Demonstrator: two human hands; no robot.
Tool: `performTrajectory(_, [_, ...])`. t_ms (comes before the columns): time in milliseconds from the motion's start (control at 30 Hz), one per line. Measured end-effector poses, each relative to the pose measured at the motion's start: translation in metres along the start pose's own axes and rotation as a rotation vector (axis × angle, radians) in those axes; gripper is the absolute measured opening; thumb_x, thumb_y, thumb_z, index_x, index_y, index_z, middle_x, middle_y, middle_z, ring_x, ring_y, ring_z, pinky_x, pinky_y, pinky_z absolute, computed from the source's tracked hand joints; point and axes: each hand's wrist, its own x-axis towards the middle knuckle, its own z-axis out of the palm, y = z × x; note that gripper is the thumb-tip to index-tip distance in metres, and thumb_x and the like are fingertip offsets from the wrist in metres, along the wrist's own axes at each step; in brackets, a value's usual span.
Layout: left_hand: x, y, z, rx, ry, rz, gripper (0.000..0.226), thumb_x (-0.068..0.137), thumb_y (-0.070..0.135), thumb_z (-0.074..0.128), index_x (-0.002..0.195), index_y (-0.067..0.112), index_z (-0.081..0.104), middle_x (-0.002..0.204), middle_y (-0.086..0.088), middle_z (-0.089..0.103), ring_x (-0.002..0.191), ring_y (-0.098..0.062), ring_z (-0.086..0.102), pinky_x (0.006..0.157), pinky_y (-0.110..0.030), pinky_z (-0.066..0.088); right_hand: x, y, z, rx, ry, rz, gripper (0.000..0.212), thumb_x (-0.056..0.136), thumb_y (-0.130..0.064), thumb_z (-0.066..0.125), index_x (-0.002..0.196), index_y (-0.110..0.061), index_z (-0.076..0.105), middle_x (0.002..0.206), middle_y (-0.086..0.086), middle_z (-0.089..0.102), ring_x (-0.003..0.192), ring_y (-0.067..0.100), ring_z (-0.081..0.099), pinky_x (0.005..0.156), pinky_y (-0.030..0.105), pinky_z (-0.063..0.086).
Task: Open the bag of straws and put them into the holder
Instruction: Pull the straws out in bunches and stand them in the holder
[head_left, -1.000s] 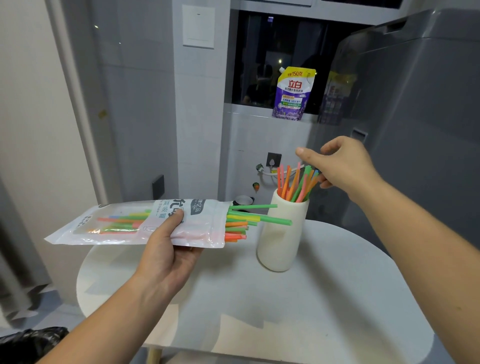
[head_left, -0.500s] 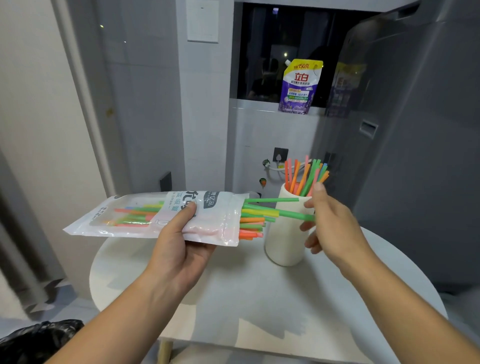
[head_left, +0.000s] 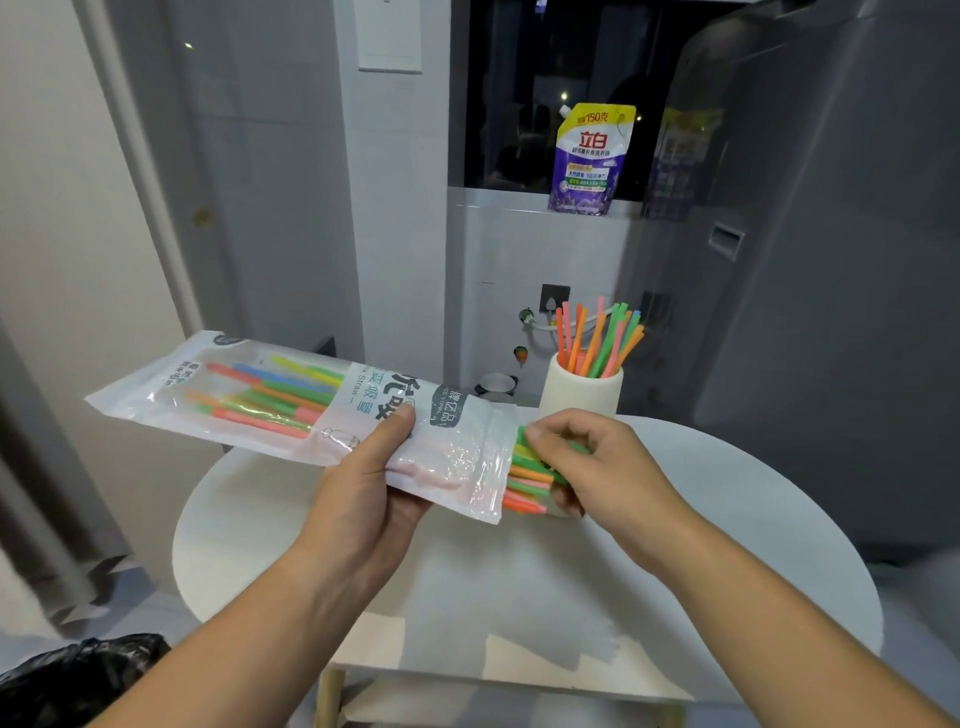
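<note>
So the bag was well and truly open here. The left hand (head_left: 374, 483) gripped the clear-and-white plastic straw bag (head_left: 291, 400) around its middle, thumb on top, holding it roughly level above the round white desk (head_left: 727, 545). Colourful plastic straws (head_left: 527, 480) poked out of its open mouth. The right hand (head_left: 597, 467) had its fingers curled onto those ends, pinching what looked like a few, though the fingers hid how many. The white cylindrical holder (head_left: 579, 389) stood just behind, with a bunch of upright straws (head_left: 602, 338) in it. Mid-transfer, I'd say. The next move probably needs a clean pull straight out, then tipping them upright into the holder.
</note>
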Motion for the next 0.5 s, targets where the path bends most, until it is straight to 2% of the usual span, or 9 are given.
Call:
performTrajectory(100, [0.000,0.002,-0.001,0.005,0.001,-0.008,0.022,0.100,0.010,0.062,0.119,0.014,0.070,0.106,-0.005,0.083,0.091,-0.017,0.081,0.074,-0.040,0.067,0.001,0.001,-0.005,0.018,-0.009,0.003,0.011,0.094,-0.022,0.066,0.090,-0.014,0.073,0.068,0.005,0.063,0.050,0.013,0.052,0.047,0.026,0.042])
performTrajectory(233, [0.001,0.005,-0.003,-0.008,0.014,-0.017,0.019,0.100,0.010,0.061,0.116,0.013,0.071,0.102,-0.005,0.083,0.087,-0.017,0.081,0.066,-0.037,0.066,0.002,0.003,-0.016,0.188,-0.004,0.027,0.013,0.091,-0.019,0.069,0.094,-0.006,0.072,0.069,0.010,0.066,0.050,0.018,0.052,0.046,0.026,0.044])
performTrajectory(333, [0.001,0.004,-0.002,-0.013,0.018,-0.017,0.019,0.100,0.009,0.061,0.116,0.013,0.071,0.102,-0.005,0.083,0.087,-0.017,0.081,0.067,-0.037,0.066,0.003,0.005,-0.017,0.221,-0.025,0.036,0.020,0.086,-0.026,0.075,0.096,-0.009,0.072,0.074,0.017,0.067,0.053,0.023,0.053,0.045,0.028,0.044])
performTrajectory(500, [-0.001,0.001,0.000,-0.006,0.007,-0.034,0.019,0.099,0.010,0.062,0.116,0.014,0.071,0.101,-0.004,0.083,0.087,-0.017,0.081,0.073,-0.039,0.067,0.004,0.006,-0.016,0.145,-0.099,0.029,0.015,0.086,-0.016,0.075,0.098,-0.007,0.072,0.076,0.018,0.068,0.055,0.020,0.056,0.046,0.026,0.046])
